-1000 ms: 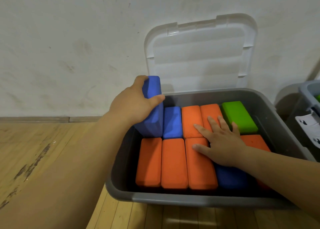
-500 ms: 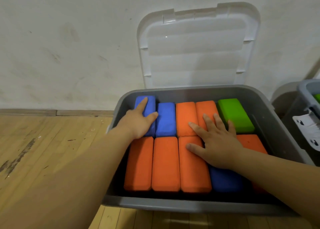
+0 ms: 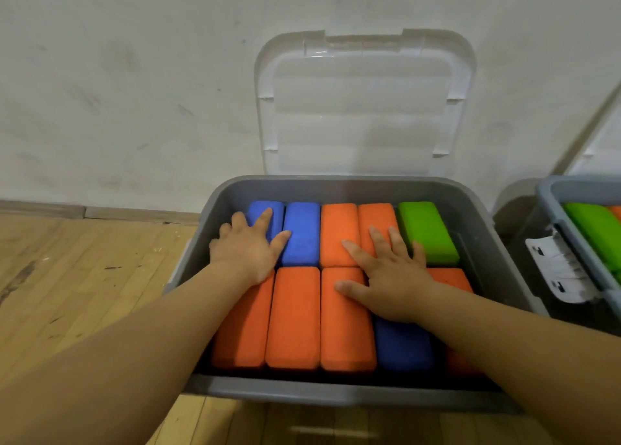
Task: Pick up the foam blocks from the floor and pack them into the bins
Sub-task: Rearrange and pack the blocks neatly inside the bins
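While both hands lie flat on the foam blocks (image 3: 292, 313), the grey bin (image 3: 353, 394) sits on the wooden floor (image 3: 84, 276)
Inside the bin, the left hand (image 3: 247, 249) rests with straight fingers on the blue block (image 3: 261, 210) in the far left corner, and the right hand (image 3: 389, 276) spreads open over the orange blocks (image 3: 337, 232) at the middle. A green block (image 3: 426, 231) lies in the far right corner; the clear lid (image 3: 363, 108) stands open behind the bin

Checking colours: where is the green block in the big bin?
Head view: green block in the bin, back row, far right, beside an orange block.
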`<control>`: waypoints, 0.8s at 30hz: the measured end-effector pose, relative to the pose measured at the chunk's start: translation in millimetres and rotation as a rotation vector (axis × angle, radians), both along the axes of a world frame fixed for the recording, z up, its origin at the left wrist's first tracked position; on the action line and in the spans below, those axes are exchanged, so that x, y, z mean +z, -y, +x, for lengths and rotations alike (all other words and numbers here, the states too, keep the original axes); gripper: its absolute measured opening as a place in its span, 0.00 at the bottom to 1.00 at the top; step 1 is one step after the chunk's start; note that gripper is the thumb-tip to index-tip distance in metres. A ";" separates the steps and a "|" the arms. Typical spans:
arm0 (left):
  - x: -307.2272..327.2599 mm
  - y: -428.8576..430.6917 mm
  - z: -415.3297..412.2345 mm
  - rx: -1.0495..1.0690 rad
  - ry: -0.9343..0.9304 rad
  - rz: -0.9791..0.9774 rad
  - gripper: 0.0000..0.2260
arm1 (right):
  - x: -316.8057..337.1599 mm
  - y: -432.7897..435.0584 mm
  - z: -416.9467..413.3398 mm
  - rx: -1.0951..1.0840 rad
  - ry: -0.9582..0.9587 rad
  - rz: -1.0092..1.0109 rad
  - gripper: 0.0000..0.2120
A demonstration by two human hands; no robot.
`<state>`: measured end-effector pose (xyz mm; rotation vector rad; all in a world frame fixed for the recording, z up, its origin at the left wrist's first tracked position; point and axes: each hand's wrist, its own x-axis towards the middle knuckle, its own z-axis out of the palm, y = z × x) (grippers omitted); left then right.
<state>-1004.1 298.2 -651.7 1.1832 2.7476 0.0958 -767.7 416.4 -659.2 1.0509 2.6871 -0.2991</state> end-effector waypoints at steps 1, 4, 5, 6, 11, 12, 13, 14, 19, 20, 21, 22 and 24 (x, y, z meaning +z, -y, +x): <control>2.4 1.3 5.2 -0.037 -0.053 0.010 0.34 | 4.8 -1.1 0.2 0.008 0.008 -0.015 0.41; 9.3 -2.1 26.7 -0.213 -0.125 0.094 0.35 | 16.3 -20.5 -4.1 -0.019 -0.158 0.058 0.36; 9.2 -5.7 34.9 -0.265 -0.099 0.113 0.38 | 21.9 -32.3 -4.1 -0.071 -0.301 0.099 0.35; 6.5 -10.2 43.2 -0.298 -0.065 0.119 0.40 | 27.9 -46.4 -2.2 -0.137 -0.427 0.128 0.34; -20.2 -32.4 67.6 -0.270 -0.119 0.022 0.39 | 73.4 -120.9 -3.8 -0.290 -0.583 0.198 0.34; -21.5 -33.8 68.2 -0.268 -0.129 0.016 0.38 | 85.6 -134.3 -9.5 -0.307 -0.622 0.242 0.36; -21.9 -33.1 68.4 -0.260 -0.124 0.023 0.38 | 97.7 -149.0 -16.8 -0.308 -0.634 0.290 0.38; -21.6 -32.4 67.8 -0.256 -0.121 0.043 0.38 | 110.1 -162.9 -23.7 -0.305 -0.627 0.334 0.40; -23.3 -31.3 61.1 -0.245 -0.108 0.076 0.38 | 145.6 -206.6 -43.1 -0.361 -0.587 0.535 0.40; -24.1 -31.5 61.3 -0.246 -0.104 0.088 0.37 | 145.2 -208.9 -44.2 -0.374 -0.604 0.610 0.39; -24.2 -32.0 60.6 -0.246 -0.101 0.102 0.37 | 146.6 -209.9 -44.3 -0.394 -0.641 0.675 0.37; -24.4 -31.9 59.4 -0.248 -0.098 0.113 0.37 | 149.3 -210.8 -43.3 -0.416 -0.691 0.699 0.35; -26.7 -31.1 56.6 -0.250 -0.102 0.112 0.38 | 154.3 -213.8 -41.5 -0.424 -0.780 0.666 0.35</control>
